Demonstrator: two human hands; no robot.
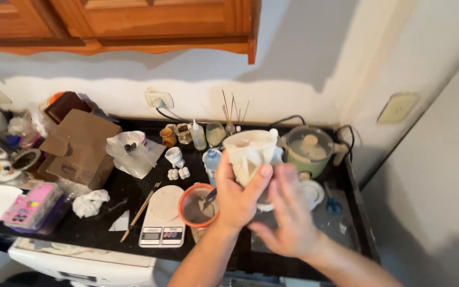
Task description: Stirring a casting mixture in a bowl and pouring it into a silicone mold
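- Hands first: the left hand (238, 197) is wrapped around the lower side of a white mold-like cup (251, 152), thumb up against its front, so it's got a proper grip on it.
- Right hand (288, 218) is blurry, fingers spread fairly open, sitting just beside the cup's base. Can't honestly tell if it's touching the cup or holding anything.
- That white cup is held up above the black counter (107, 212), right in the middle of the mess, in front of the green electric pot (310, 149) with its glass lid.
- Just left of the left hand there's an orange bowl (197, 205) with greyish mix in it and a stirrer poking out.
- Next to that, a small white kitchen scale (163, 218) with a round platform, and a couple of thin wooden sticks (140, 211) lying diagonally beside it.
- Further back: a few little white cast pieces (178, 171), a clear plastic bag (133, 153), some small bottles and jars along the wall, plus sticks standing in a holder.
- Left side has an open cardboard box (78, 149), a crumpled white tissue (91, 202), and a pink packet (32, 204).
- Blue scissors (331, 202) lie on the right part of the counter, near a white round lid (310, 192).
- Wooden cabinets (134, 24) hang overhead.
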